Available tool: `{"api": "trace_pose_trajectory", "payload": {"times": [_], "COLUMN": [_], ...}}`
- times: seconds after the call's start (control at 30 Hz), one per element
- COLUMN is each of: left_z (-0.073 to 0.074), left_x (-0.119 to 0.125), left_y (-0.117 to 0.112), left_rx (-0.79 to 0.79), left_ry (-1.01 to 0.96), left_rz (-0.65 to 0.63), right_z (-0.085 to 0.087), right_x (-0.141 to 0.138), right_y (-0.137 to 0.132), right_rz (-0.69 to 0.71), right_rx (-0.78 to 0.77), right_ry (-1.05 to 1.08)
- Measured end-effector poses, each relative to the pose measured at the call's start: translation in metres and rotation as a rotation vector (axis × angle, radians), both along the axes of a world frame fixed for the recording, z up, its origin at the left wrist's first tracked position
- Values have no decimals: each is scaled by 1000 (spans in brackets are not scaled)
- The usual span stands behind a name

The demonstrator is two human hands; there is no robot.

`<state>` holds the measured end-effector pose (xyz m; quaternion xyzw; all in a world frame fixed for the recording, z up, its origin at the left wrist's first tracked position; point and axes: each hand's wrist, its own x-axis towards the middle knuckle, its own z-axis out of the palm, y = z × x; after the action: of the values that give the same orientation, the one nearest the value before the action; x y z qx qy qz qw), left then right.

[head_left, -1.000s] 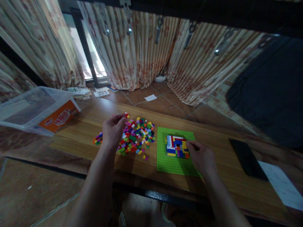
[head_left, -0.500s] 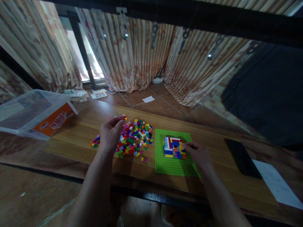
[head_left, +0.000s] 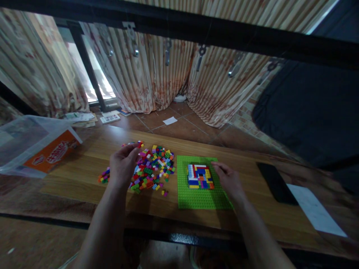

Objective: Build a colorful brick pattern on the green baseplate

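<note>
My left hand (head_left: 123,164) hovers over the left side of a pile of small coloured building bricks (head_left: 153,168). Its thumb and fingers are pinched together; a red brick shows by the fingertips, but whether it is held or lies behind them I cannot tell. On a green studded baseplate (head_left: 193,200) stands a low square build of mixed-colour bricks (head_left: 193,172) with a gap near its middle. My right hand (head_left: 230,181) is at the build's upper right corner, fingers pinched. Anything between those fingertips is too small to make out.
A clear plastic box (head_left: 36,129) with an orange label stands at the left end of the wooden table (head_left: 81,186). On the right lie a black phone-like slab (head_left: 276,183) and a white paper sheet (head_left: 314,209). A dark bar (head_left: 179,15) crosses above.
My right hand has shifted from the build's right edge to its upper right corner. My left hand keeps its pinch over the pile. The whole view has moved slightly.
</note>
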<state>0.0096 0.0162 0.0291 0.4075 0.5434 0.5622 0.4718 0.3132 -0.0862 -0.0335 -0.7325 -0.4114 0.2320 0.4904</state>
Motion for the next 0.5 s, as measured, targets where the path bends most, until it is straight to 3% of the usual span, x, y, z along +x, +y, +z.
{"api": "trace_pose_trajectory", "payload": {"times": [0.2,0.5], "left_z": [-1,-7], "left_x": [0,-6], "left_y": [1,4], "left_rx": [-18,22], "left_ry": [-4,-35], "left_rz": [-9,-10], "right_z": [-2,5], "right_x": [0,0], "right_y": [5,-1], "right_rz": [154,210], "right_rx": [-39,-77], "right_ry": [-253,-475]}}
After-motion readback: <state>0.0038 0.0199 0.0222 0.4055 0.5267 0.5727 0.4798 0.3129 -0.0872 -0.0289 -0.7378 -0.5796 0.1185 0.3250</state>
